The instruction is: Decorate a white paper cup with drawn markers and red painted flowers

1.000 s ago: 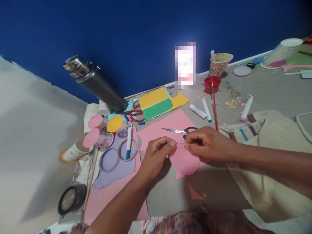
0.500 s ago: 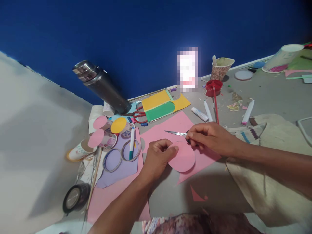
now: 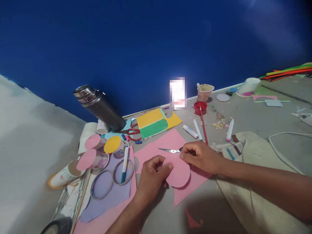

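Between the thumb and fingers of my left hand [image 3: 154, 174] is a round pink paper disc [image 3: 179, 175], held at its left edge. My right hand [image 3: 201, 156] is closed around the handles of a small pair of scissors [image 3: 170, 150], whose blades point left above the disc. The thumb and forefinger of that hand meet the disc's upper right edge. Beneath both hands lies a larger sheet of pink paper [image 3: 170, 139]. A pink paper scrap [image 3: 193, 221] rests on the table nearer me.
Left of my hands are paper cups with pink and yellow discs [image 3: 112, 144], tape rings [image 3: 101, 184] and a marker [image 3: 124, 164]. A dark flask [image 3: 104, 110] stands behind them. Red paint [image 3: 200, 108] with a brush sits at the back; cloth [image 3: 234, 188] lies right.
The view has tilted upward, so the table things appear lower. My right thumb and forefinger have come onto the disc's edge, with the scissors still in that hand.
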The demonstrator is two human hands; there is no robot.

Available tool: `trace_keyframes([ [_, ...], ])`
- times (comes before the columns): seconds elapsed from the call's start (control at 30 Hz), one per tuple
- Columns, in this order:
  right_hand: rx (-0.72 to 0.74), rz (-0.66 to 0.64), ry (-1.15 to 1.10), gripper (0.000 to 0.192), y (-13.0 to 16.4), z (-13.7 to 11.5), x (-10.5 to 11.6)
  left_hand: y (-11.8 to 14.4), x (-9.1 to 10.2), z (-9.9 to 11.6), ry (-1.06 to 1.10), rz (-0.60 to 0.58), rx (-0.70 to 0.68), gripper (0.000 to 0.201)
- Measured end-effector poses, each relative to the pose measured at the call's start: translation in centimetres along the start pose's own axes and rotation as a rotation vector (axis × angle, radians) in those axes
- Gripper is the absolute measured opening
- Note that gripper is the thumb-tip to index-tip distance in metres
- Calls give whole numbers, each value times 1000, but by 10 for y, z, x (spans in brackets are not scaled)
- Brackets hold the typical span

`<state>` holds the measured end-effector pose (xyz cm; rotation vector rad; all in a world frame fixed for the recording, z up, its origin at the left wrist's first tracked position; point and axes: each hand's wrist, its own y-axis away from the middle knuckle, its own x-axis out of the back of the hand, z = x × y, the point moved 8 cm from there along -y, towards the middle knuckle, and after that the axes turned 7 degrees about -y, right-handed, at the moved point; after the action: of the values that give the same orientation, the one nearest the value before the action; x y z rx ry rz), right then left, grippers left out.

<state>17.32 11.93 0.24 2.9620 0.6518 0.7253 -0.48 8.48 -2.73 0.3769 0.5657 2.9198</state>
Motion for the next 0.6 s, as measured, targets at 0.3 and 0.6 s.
trace_keyframes([
  [0.3, -64, 218, 478, 25, -12, 7, 60, -3, 20, 11, 95, 150, -55, 18],
  [0.6, -126, 216, 827, 38, -26, 29, 74, -3, 28, 16, 143, 218, -87, 12],
])
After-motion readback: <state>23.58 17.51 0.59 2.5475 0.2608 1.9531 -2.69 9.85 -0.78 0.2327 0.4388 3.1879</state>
